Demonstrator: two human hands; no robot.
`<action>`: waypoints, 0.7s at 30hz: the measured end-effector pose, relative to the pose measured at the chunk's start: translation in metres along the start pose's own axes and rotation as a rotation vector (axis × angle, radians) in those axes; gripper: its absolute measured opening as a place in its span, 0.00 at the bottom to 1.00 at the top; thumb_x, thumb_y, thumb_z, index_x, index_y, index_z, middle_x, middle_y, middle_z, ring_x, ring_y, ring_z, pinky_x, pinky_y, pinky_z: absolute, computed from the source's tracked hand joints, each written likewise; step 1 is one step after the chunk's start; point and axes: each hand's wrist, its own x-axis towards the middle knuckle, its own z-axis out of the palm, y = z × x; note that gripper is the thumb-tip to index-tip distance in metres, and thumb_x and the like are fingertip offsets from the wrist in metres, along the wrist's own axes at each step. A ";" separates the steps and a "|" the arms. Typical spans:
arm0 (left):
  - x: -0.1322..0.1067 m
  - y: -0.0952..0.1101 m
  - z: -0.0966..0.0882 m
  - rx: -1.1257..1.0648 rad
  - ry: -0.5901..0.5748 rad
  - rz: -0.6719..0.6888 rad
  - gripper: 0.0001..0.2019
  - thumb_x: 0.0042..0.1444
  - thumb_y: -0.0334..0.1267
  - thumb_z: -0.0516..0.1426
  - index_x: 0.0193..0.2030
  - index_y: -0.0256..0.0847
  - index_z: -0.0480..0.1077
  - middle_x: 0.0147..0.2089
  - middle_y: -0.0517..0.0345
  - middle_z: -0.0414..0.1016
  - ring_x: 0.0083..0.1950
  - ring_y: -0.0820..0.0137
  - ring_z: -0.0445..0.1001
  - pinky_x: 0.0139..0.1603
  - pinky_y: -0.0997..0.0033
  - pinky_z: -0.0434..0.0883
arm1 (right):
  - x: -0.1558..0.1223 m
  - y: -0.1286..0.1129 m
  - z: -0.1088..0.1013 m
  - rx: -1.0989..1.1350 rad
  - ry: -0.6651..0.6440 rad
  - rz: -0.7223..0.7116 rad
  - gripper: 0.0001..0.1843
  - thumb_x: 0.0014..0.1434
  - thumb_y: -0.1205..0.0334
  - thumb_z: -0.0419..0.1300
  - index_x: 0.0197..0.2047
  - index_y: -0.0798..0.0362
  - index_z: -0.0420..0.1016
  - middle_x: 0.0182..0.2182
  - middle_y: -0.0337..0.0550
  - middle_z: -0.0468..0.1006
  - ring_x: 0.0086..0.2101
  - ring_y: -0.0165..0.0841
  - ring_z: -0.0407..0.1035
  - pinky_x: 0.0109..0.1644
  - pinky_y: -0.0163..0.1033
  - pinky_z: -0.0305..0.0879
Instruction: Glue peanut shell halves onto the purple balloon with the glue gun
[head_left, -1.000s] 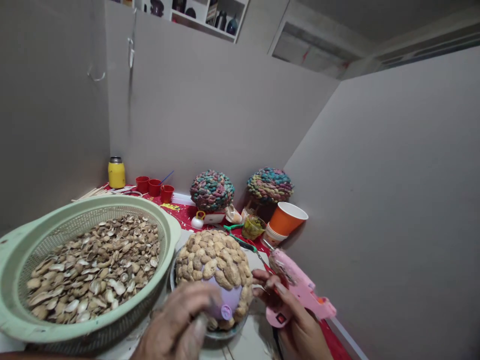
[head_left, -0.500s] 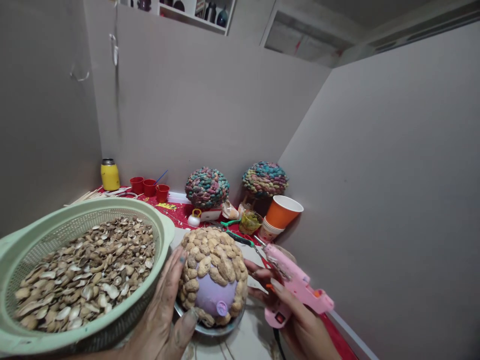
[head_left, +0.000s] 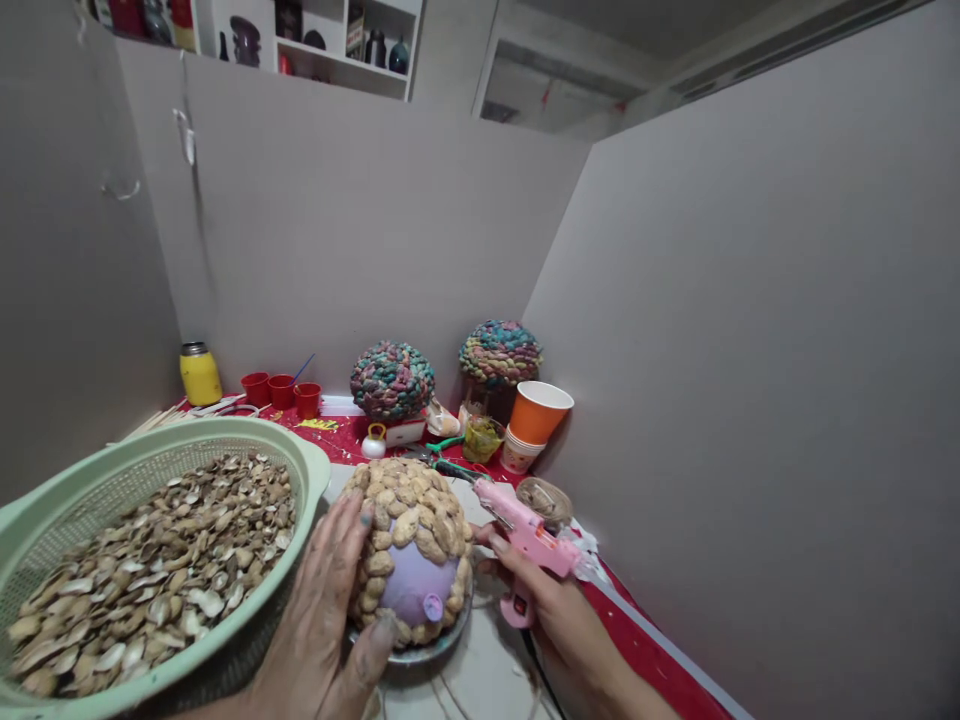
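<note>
A lilac balloon, partly covered with peanut shells, sits in a shallow metal dish in front of me. The balloon's knot faces me within a bare patch. My left hand lies along the ball's left side, fingers stretched out and thumb near the front lower edge. To the right, my right hand is closed around the handle of a pink glue gun. Its nozzle points up and left, and a black cord hangs below. Some right fingertips are hidden behind the gun, close to the ball.
A green colander full of shell pieces stands left. Behind are red cups, a yellow bottle, two colourful shell-covered balls, green-handled pliers, an orange paper cup and a small round basket.
The view has shifted, so most things appear further left. The glue gun sits further from the camera in my right hand, and the small basket shows more. My left hand stays on the ball.
</note>
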 end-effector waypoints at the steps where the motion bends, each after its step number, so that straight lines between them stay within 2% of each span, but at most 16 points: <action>1: 0.001 0.000 -0.001 -0.001 -0.008 -0.002 0.34 0.66 0.43 0.49 0.75 0.49 0.38 0.78 0.54 0.39 0.76 0.54 0.40 0.73 0.50 0.45 | 0.001 0.001 0.001 0.015 0.007 0.009 0.22 0.49 0.45 0.72 0.43 0.50 0.83 0.44 0.44 0.81 0.37 0.35 0.72 0.39 0.34 0.69; 6: 0.002 0.007 -0.016 -0.071 0.028 0.046 0.32 0.66 0.43 0.49 0.74 0.51 0.41 0.77 0.57 0.41 0.75 0.55 0.45 0.73 0.53 0.50 | 0.004 -0.005 0.005 0.139 0.012 0.023 0.24 0.45 0.47 0.75 0.41 0.54 0.83 0.44 0.49 0.82 0.41 0.39 0.73 0.42 0.36 0.70; 7: 0.001 0.012 -0.024 -0.102 0.041 0.041 0.31 0.66 0.44 0.49 0.74 0.53 0.43 0.77 0.58 0.44 0.75 0.55 0.47 0.73 0.53 0.52 | 0.004 -0.006 0.005 0.145 0.019 0.024 0.24 0.45 0.47 0.75 0.41 0.54 0.83 0.44 0.49 0.82 0.42 0.39 0.74 0.42 0.36 0.71; 10: 0.003 0.032 -0.056 -0.213 0.092 -0.090 0.27 0.66 0.46 0.51 0.70 0.63 0.50 0.72 0.63 0.60 0.69 0.56 0.62 0.67 0.54 0.65 | 0.005 -0.006 0.001 0.121 0.070 0.026 0.26 0.43 0.45 0.75 0.41 0.53 0.84 0.45 0.48 0.82 0.41 0.40 0.74 0.42 0.37 0.73; 11: 0.006 0.039 -0.069 -0.250 0.101 -0.146 0.26 0.66 0.45 0.51 0.69 0.65 0.53 0.69 0.64 0.64 0.66 0.57 0.67 0.64 0.58 0.70 | 0.006 -0.005 -0.001 0.112 0.090 0.025 0.26 0.42 0.44 0.75 0.41 0.52 0.84 0.46 0.48 0.82 0.42 0.41 0.74 0.42 0.37 0.74; 12: 0.011 0.046 -0.082 -0.254 0.191 -0.196 0.22 0.66 0.44 0.51 0.66 0.66 0.58 0.65 0.65 0.71 0.61 0.61 0.73 0.58 0.64 0.75 | 0.007 -0.004 -0.003 0.111 0.109 0.012 0.26 0.42 0.44 0.75 0.40 0.52 0.84 0.46 0.47 0.81 0.46 0.43 0.73 0.44 0.36 0.74; 14: 0.024 0.055 -0.107 -0.262 0.306 -0.294 0.17 0.64 0.41 0.55 0.59 0.62 0.67 0.56 0.63 0.79 0.49 0.65 0.81 0.48 0.72 0.80 | 0.009 -0.002 -0.008 0.106 0.126 0.040 0.27 0.40 0.42 0.75 0.40 0.50 0.84 0.48 0.46 0.81 0.50 0.44 0.71 0.44 0.34 0.75; 16: 0.039 0.056 -0.129 -0.236 0.417 -0.355 0.14 0.60 0.39 0.60 0.52 0.57 0.72 0.43 0.63 0.82 0.42 0.68 0.81 0.44 0.75 0.80 | 0.012 0.002 -0.013 0.094 0.119 0.076 0.29 0.39 0.41 0.74 0.41 0.50 0.84 0.50 0.47 0.80 0.52 0.47 0.71 0.43 0.34 0.76; 18: 0.052 0.048 -0.147 -0.205 0.430 -0.429 0.17 0.54 0.37 0.65 0.51 0.51 0.73 0.37 0.61 0.82 0.40 0.67 0.80 0.41 0.74 0.79 | 0.015 0.008 -0.020 0.064 0.112 0.085 0.31 0.41 0.40 0.73 0.43 0.51 0.83 0.51 0.48 0.79 0.52 0.48 0.71 0.41 0.34 0.77; 21: 0.066 0.025 -0.165 -0.243 0.344 -0.538 0.19 0.50 0.36 0.67 0.49 0.45 0.73 0.38 0.58 0.81 0.40 0.68 0.78 0.41 0.73 0.77 | 0.020 0.023 -0.033 0.064 0.085 0.052 0.25 0.46 0.46 0.73 0.45 0.51 0.83 0.50 0.48 0.79 0.52 0.49 0.71 0.39 0.34 0.78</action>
